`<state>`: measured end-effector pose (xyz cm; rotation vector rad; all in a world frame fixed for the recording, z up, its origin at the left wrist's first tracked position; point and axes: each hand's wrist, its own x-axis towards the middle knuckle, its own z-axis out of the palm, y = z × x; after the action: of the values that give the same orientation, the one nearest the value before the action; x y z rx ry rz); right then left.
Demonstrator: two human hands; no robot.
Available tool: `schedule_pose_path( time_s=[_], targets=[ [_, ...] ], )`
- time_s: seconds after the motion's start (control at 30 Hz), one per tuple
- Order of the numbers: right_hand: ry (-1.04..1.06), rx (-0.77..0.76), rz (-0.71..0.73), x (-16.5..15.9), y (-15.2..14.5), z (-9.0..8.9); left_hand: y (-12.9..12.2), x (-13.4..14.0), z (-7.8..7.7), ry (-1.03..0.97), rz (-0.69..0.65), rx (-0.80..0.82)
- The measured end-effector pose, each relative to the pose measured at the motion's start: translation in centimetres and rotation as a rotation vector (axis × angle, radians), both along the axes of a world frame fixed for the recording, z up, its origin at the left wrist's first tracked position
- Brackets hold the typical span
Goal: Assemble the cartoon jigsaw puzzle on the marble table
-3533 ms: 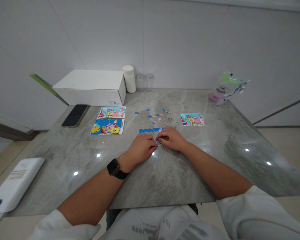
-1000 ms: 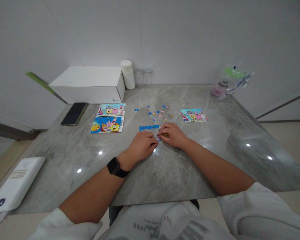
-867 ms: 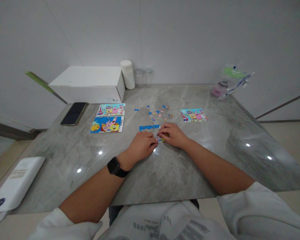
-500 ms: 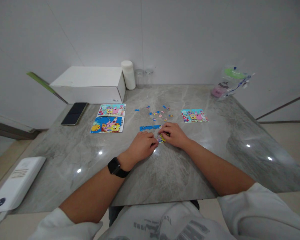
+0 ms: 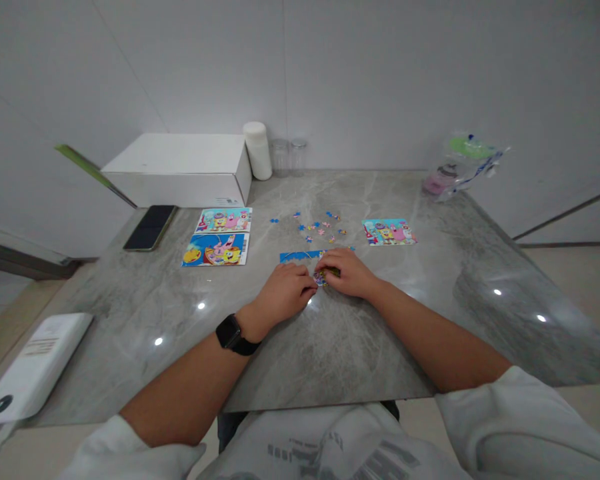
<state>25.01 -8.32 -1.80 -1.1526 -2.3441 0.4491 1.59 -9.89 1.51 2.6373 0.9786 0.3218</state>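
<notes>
A partly joined jigsaw puzzle (image 5: 296, 256) lies on the table, a blue strip along its far side and a yellow, patterned section (image 5: 321, 280) between my hands. My left hand (image 5: 291, 288) is closed, with curled fingers and its fingertips at the near left edge of that section. From the right, my right hand (image 5: 349, 272) bends over the puzzle, fingers closed on the patterned section and covering much of it. Just beyond are several loose jigsaw pieces (image 5: 321, 232), blue, pink and yellow.
Two cartoon picture cards (image 5: 224, 220) lie at the left, another picture card (image 5: 390, 232) at the right. Behind them stand a white box (image 5: 175, 180), a white bottle (image 5: 257, 152) and two glasses (image 5: 298, 157). A phone (image 5: 151, 228), a white device (image 5: 40, 363) and a plastic bag (image 5: 460, 167) sit toward the sides.
My right hand has shifted slightly nearer to me, and its fingers now lie lower over the patterned section. More of the blue strip's right end shows. My left hand has barely moved.
</notes>
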Motion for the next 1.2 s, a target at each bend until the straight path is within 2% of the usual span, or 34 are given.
schedule_pose_path(
  time_s=[0.2, 0.43, 0.57, 0.8, 1.03, 1.2],
  targets=[
    [0.012, 0.012, 0.018, -0.3, -0.2, 0.1, -0.1, 0.0, 0.1, -0.005, 0.006, 0.018],
    [0.196, -0.007, -0.114, 0.0, 0.3, -0.2, 0.0, -0.1, 0.0, 0.003, -0.002, 0.016],
    [0.228, -0.010, -0.104, 0.0, 0.5, -0.2, -0.2, 0.1, 0.3, 0.038, -0.013, 0.031],
    [0.269, -0.025, -0.064, -0.1, 0.5, -0.2, -2.3, 0.4, 0.9, 0.172, -0.006, 0.128],
    [0.273, -0.155, -0.152, -0.6, 0.5, -0.7, -4.0, 0.6, 1.9, 0.214, 0.029, 0.125],
    [0.314, -0.168, -0.184, -0.8, 0.5, -0.7, -4.5, 0.8, 2.4, 0.192, 0.044, 0.126]
  ],
)
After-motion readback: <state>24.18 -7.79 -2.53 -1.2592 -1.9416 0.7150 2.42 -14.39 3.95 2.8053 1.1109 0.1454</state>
